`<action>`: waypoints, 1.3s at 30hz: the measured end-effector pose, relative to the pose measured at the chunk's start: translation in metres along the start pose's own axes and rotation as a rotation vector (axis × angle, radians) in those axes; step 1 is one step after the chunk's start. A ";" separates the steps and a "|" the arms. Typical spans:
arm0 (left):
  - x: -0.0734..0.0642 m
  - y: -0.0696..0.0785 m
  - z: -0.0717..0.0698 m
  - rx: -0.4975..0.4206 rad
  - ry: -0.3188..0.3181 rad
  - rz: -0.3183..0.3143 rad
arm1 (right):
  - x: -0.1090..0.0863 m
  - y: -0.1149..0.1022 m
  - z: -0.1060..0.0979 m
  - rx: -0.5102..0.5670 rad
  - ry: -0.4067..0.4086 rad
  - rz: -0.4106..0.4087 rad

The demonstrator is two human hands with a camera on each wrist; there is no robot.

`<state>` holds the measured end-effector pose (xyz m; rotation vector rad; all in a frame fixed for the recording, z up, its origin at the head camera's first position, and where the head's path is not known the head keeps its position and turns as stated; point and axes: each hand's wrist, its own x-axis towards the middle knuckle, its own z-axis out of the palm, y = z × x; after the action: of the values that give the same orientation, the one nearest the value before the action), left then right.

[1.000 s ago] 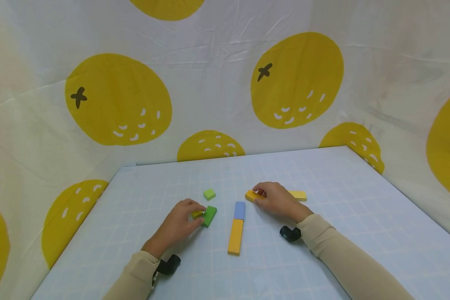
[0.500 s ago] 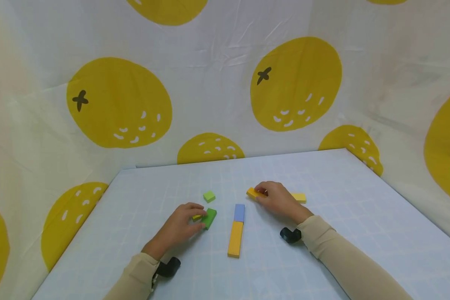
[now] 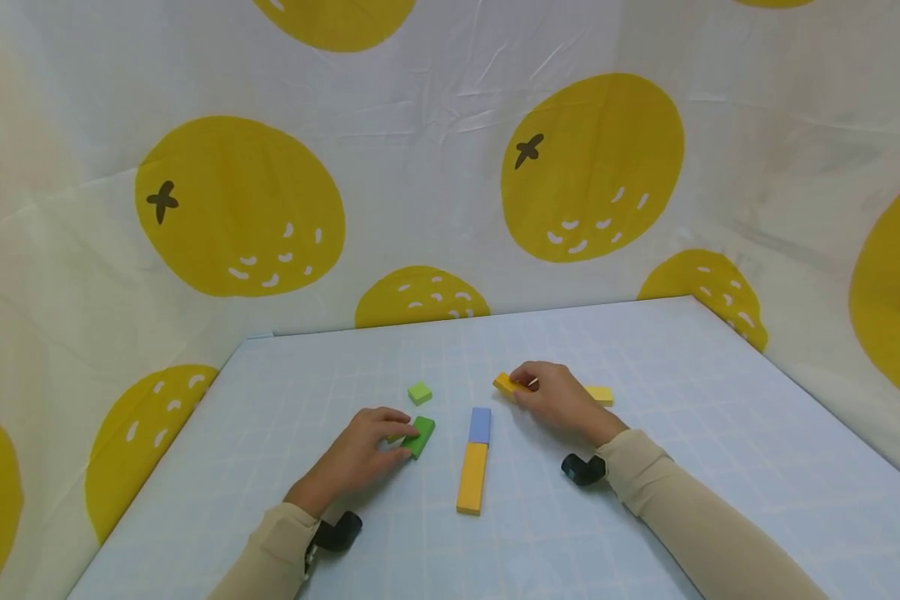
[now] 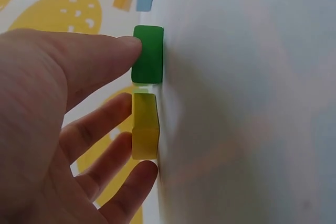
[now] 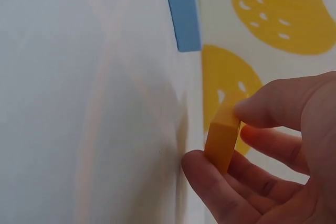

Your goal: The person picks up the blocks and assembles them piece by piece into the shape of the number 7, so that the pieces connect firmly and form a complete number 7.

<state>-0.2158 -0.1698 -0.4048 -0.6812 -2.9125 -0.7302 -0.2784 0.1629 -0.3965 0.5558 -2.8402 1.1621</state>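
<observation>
Your right hand (image 3: 558,400) is just right of centre in the head view, its thumb and fingers pinching an orange block (image 5: 222,136) that stands out past them toward the left. In the right wrist view, your thumb bears on the block from above, with a finger under its lower end, and a blue block (image 3: 480,426) shows at the top of the frame.

Your left hand (image 3: 360,450) is left of centre in the head view, at a green block (image 3: 421,438) that slants on the bench (image 3: 285,400). Your thumb touches that block in the left wrist view; the index finger is hidden there, so I cannot tell whether your fingers grip it or only touch it. Your other fingers spread near a yellow block (image 4: 145,129), just below the green one in that frame.

At the middle of the head view, the blue block sits end to end with an orange bar (image 3: 472,478), which runs toward the lower edge. A light green block (image 3: 420,393) lies just above your left fingers, and a pale yellow bar (image 3: 600,396) pokes out to the right of your right hand. Behind the bench hangs a white sheet (image 3: 427,192) with large yellow fruit prints.
</observation>
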 end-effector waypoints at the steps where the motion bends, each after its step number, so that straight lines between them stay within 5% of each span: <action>1: 0.000 0.000 0.000 0.000 -0.001 0.003 | 0.000 0.001 0.000 0.006 0.000 0.004; 16: 0.009 -0.002 0.000 0.024 -0.024 -0.057 | 0.005 0.003 -0.001 0.089 -0.044 0.043; 31: 0.027 -0.004 -0.013 -0.080 -0.168 -0.157 | 0.009 -0.001 0.006 0.176 -0.082 0.113; 39: 0.032 -0.010 -0.014 -0.166 -0.180 -0.172 | 0.006 -0.005 0.007 0.215 -0.091 0.147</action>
<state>-0.2494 -0.1710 -0.3918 -0.5392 -3.1306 -0.9873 -0.2818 0.1534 -0.3972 0.4222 -2.8930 1.5177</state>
